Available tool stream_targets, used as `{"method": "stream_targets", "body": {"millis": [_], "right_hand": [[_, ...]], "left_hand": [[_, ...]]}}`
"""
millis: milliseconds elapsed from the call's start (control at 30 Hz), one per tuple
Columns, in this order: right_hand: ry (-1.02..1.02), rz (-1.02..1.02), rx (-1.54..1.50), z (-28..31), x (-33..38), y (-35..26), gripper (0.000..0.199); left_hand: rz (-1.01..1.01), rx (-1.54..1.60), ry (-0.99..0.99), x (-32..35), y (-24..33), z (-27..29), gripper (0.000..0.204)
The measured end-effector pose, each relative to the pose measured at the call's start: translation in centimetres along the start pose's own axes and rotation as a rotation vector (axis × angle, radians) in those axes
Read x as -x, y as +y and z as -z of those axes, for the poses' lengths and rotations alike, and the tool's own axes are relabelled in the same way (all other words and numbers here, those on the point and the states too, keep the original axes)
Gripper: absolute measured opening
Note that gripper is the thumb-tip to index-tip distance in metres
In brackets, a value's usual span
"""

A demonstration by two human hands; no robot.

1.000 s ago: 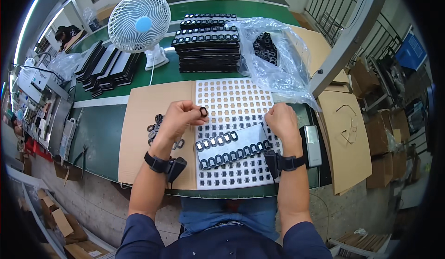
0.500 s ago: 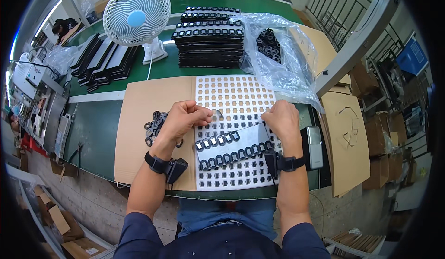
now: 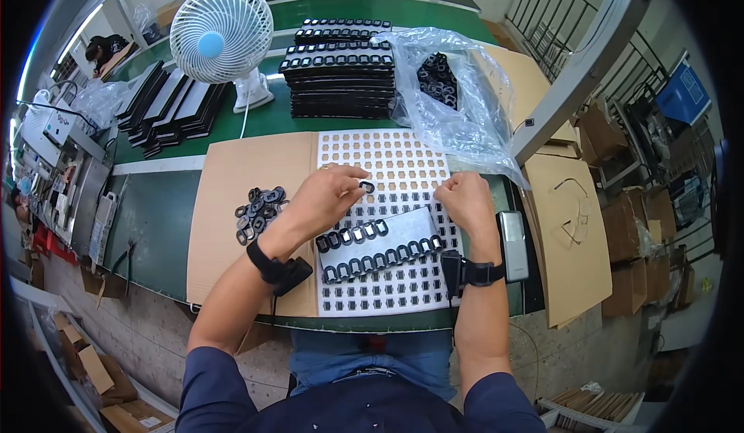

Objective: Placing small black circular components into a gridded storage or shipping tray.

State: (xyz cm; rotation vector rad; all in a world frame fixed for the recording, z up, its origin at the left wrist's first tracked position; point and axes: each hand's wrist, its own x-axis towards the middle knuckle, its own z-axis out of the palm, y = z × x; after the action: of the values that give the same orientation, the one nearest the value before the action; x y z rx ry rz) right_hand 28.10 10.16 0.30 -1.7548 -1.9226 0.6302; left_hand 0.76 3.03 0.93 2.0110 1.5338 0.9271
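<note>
My left hand (image 3: 333, 194) is pinched closed on a small black oval ring (image 3: 367, 187), above a white sheet (image 3: 324, 212) with a grid of cutouts. Small dark pieces fill the sheet's nearer rows; tan cardboard colour shows through the farther cutouts. Beside the sheet's right edge, my right hand (image 3: 466, 199) has its fingers pressed together; anything between them is hidden. Tilted across the sheet, between my forearms, lies a grey metal plate (image 3: 399, 241) bearing two rows of black rings with pale centres. A loose pile of black rings (image 3: 258, 212) sits left of my left hand.
Cardboard (image 3: 221, 193) lies under the pile. Behind it stand a white fan (image 3: 221, 34), stacked black-edged plates (image 3: 341, 84) and a clear plastic bag (image 3: 480, 123) holding black rings. A silver case (image 3: 513, 245) and eyeglasses (image 3: 575, 212) rest at right; pliers (image 3: 128, 262) at left.
My left hand has moved right over the sheet, and the black ring it pinches now shows clearly. My right hand stays near the sheet's right edge. The whole view has shifted slightly.
</note>
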Motion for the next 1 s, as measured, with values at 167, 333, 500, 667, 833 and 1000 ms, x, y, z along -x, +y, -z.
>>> {"method": "stream_targets", "body": {"millis": [167, 333, 500, 667, 833, 1000], "right_hand": [[-0.183, -0.035, -0.576, 0.2, -0.1, -0.7, 0.019], [-0.481, -0.096, -1.226, 0.4, 0.2, -1.3, 0.018], [-0.548, -0.102, -1.245, 0.1, 0.6, -1.9, 0.019], [-0.613, -0.087, -1.211, -0.6, 1.2, -3.0, 0.017], [-0.649, -0.031, -1.156, -2.6, 2.1, -4.0, 0.017], [-0.607, -0.006, -1.140, -3.9, 3.1, -5.0, 0.017]], "left_hand": [[-0.303, -0.244, -0.010, -1.0, -2.4, -1.0, 0.005], [-0.203, -0.211, -0.004, -1.1, -1.6, -1.3, 0.006], [0.068, 0.070, 0.069, -0.3, -0.8, -0.6, 0.008], [0.405, 0.648, 0.112, 1.5, -0.6, -0.3, 0.011], [0.487, 0.889, 0.106, 2.0, 0.0, -0.5, 0.017], [0.512, 1.041, -0.003, 2.5, 0.3, -0.8, 0.019]]}}
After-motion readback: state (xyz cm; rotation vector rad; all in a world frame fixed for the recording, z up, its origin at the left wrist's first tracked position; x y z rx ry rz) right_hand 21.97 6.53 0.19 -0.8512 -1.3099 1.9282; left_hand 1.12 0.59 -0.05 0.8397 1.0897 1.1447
